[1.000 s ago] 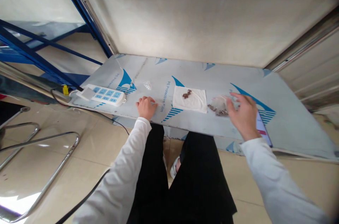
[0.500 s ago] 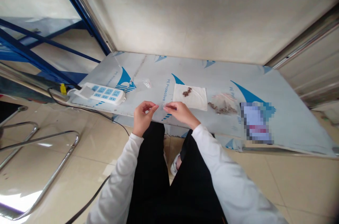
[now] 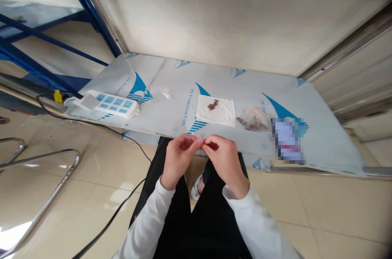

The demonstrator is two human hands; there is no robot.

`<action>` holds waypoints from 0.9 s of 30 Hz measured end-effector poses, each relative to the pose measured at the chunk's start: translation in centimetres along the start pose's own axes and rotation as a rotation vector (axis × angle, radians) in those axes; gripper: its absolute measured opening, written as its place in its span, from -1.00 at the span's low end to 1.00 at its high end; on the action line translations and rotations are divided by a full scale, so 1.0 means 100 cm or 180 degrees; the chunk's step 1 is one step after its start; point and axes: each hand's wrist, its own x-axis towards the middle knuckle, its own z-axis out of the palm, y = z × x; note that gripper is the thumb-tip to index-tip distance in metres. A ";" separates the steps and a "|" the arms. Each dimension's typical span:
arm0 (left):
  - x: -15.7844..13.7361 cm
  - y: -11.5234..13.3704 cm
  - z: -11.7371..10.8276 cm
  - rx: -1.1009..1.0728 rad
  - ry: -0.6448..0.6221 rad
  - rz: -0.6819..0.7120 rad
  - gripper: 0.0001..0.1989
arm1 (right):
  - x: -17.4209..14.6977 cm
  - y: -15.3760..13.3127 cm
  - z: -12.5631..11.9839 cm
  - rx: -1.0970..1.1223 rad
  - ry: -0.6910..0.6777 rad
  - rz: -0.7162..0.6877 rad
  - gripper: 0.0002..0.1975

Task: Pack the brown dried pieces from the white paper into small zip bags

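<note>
Close together at the table's front edge, my left hand (image 3: 179, 159) and my right hand (image 3: 225, 161) meet at their fingertips. Both are closed in a pinch, thumb against fingers. Whatever lies between them is too small and covered to name; only a faint clear bit shows above the fingertips. Beyond them a white paper sheet (image 3: 203, 117) lies flat, bearing a small heap of brown pieces (image 3: 213, 105). To its right is a clear zip bag (image 3: 255, 118) with more brown pieces in it. A tiny clear bag (image 3: 166, 93) with a reddish edge lies farther left.
The table (image 3: 165, 118) wears printed protective film. A white power strip (image 3: 113, 104) with a plug sits at its left end, its black cable (image 3: 141, 148) hanging off the edge. A blurred-out object (image 3: 288, 140) lies on the right. A metal chair frame (image 3: 65, 185) stands left.
My hands have come nearer to me and closed the gap, so their fingertips now meet. The view has shifted slightly; the things on the table lie as before.
</note>
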 end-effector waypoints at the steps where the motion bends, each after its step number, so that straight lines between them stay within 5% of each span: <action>1: -0.002 -0.001 0.000 -0.0086 -0.0067 -0.0115 -0.74 | -0.004 0.002 -0.005 0.0188 -0.0138 0.0128 -0.84; 5: -0.010 0.005 -0.003 0.0520 -0.0064 -0.0298 -0.77 | -0.014 0.008 -0.022 0.0228 -0.0046 0.0327 -0.83; 9: -0.023 0.027 0.004 0.1611 0.0156 -0.0002 -0.82 | -0.025 0.000 -0.025 -0.1018 0.0299 -0.0483 -0.81; 12: -0.031 0.038 0.011 0.1864 0.0290 0.0242 -0.83 | -0.029 -0.006 -0.026 -0.1631 0.0013 -0.0957 -0.72; 17: -0.033 0.038 0.004 0.2033 0.0106 0.1107 -0.91 | -0.018 -0.009 -0.035 -0.1625 -0.0598 -0.0897 -0.81; 22: -0.016 0.030 -0.004 0.2506 -0.0549 0.2089 -0.19 | -0.008 -0.023 -0.042 -0.1223 -0.0895 -0.0720 -0.92; 25: -0.001 0.016 0.000 0.2385 -0.0759 0.1948 -0.61 | 0.002 -0.026 -0.046 -0.0832 -0.1165 -0.0770 -0.96; 27: 0.007 0.006 0.004 0.2198 -0.0442 0.1733 -0.83 | 0.022 -0.016 -0.051 -0.0478 -0.1244 -0.0732 -0.92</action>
